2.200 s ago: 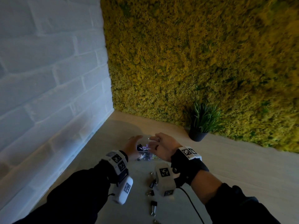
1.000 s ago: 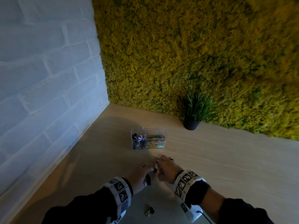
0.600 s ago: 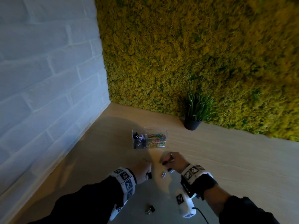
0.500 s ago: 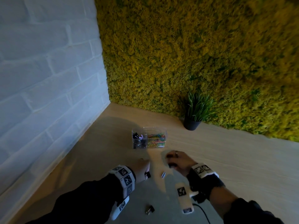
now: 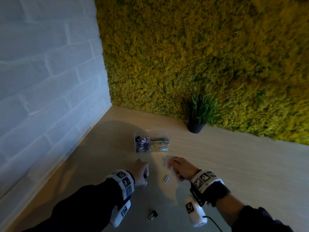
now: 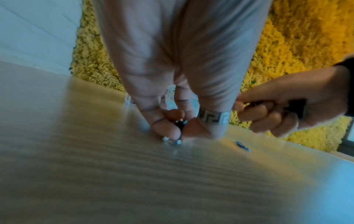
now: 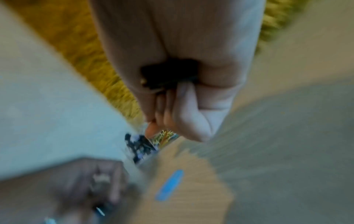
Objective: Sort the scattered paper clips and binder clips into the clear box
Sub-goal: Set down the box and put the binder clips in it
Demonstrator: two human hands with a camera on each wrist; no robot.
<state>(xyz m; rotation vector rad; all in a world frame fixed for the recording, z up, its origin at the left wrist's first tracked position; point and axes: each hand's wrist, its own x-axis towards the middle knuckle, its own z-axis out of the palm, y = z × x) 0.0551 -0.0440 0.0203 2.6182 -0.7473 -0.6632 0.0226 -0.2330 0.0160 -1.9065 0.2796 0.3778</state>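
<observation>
Left hand [image 6: 172,121] pinching a small black binder clip [image 6: 179,123] on the pale wooden table [image 5: 234,164]; right hand [image 7: 178,91] curled round another black binder clip [image 7: 168,74]; no legible writing.

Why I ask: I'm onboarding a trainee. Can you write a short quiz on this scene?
1. True or false: in the clear box, the coloured paper clips fill the right compartment.
2. The right hand grips: A) a black binder clip; B) a blue paper clip; C) nothing.
3. Which loose clip on the table lies nearest the person?
Key: 1 true. 2 A. 3 the loose binder clip.
</observation>
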